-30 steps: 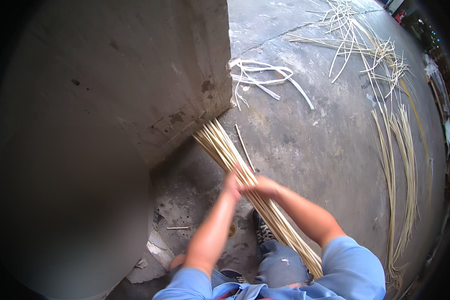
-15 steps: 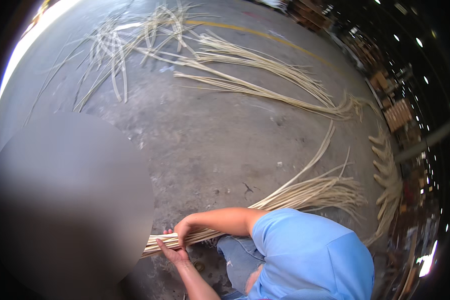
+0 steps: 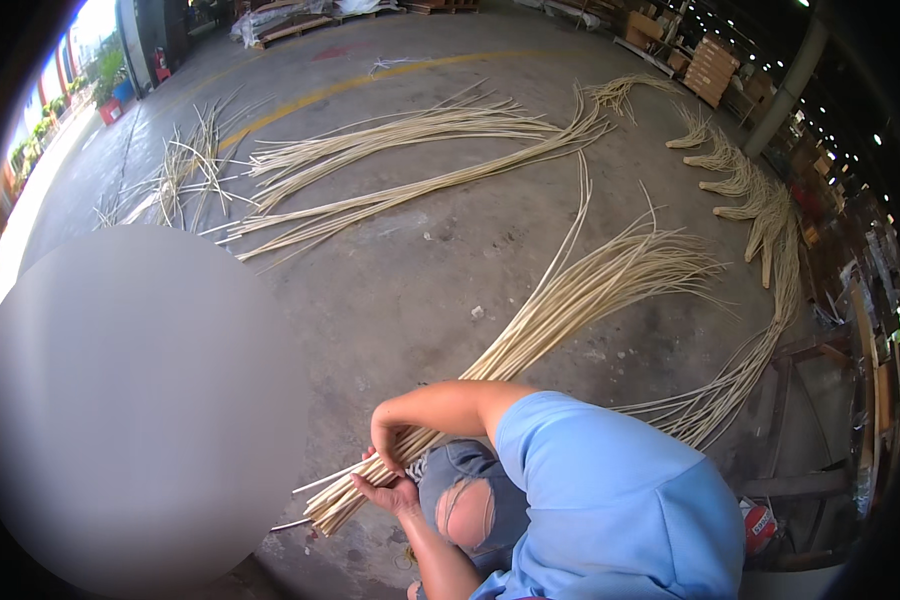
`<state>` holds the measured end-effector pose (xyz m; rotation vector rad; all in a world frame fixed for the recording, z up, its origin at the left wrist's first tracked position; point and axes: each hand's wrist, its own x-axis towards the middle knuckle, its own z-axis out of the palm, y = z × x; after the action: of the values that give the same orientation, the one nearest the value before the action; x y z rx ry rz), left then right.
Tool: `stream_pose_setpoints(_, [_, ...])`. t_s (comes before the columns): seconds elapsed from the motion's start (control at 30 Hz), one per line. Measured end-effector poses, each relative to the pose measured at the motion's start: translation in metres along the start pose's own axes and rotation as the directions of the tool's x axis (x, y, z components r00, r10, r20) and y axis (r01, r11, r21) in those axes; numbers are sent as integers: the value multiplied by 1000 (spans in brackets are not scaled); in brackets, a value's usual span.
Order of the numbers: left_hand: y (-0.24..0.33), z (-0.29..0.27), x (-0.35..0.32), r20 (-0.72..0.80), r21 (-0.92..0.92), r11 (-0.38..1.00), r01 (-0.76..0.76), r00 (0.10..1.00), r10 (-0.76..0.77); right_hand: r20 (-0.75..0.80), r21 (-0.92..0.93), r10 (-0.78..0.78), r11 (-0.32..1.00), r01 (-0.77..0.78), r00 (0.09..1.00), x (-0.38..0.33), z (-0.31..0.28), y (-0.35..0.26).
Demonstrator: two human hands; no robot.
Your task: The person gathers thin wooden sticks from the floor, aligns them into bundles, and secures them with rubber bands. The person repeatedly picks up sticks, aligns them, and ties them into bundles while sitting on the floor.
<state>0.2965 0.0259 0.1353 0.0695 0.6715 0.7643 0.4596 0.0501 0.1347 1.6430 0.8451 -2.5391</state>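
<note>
A long bundle of pale cane rods (image 3: 530,330) lies on the concrete floor, its cut ends (image 3: 325,510) close to my knees and its far end fanning out to the upper right. My right hand (image 3: 382,445) rests on top of the bundle near the cut ends, fingers curled over the rods. My left hand (image 3: 388,493) is under the same spot, palm up, gripping the rods. A few single rods stick out past the ends. My torn jeans knee (image 3: 465,505) sits right beside the hands.
More cane bundles (image 3: 390,140) lie spread across the floor, with curved ones (image 3: 760,210) at the right. A large blurred grey shape (image 3: 130,410) fills the lower left. A metal frame (image 3: 800,420) and stacked wood (image 3: 710,65) stand at the right.
The view has swung round, so the open floor and far bundles now show. Both hands stay on the bundle near its cut ends, which now lie closer to my knee.
</note>
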Motion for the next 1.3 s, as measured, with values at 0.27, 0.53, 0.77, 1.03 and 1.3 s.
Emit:
stream_pose_setpoints(0.27, [3, -32, 47, -224, 239, 970, -37, 970, 92, 101, -82, -31, 996, 39, 994, 100, -34, 33])
stream_pose_setpoints(0.53, [3, -84, 52, -354, 298, 955, -2, 929, 112, -118, -393, -196, 910, 135, 974, 141, -18, 45])
stream_pose_setpoints(0.77, [-4, -79, 45, -353, 316, 948, 19, 930, 99, -65, -314, -155, 941, 127, 986, 138, -18, 52])
stream_pose_setpoints(1.03, [-7, -77, 56, -427, 174, 983, 60, 904, 20, -187, -464, -435, 829, 311, 881, 92, -30, 53])
stream_pose_setpoints(1.3, [-17, -92, 39, -460, 135, 987, -84, 877, 138, -232, -486, -486, 808, 332, 842, 81, -10, 55])
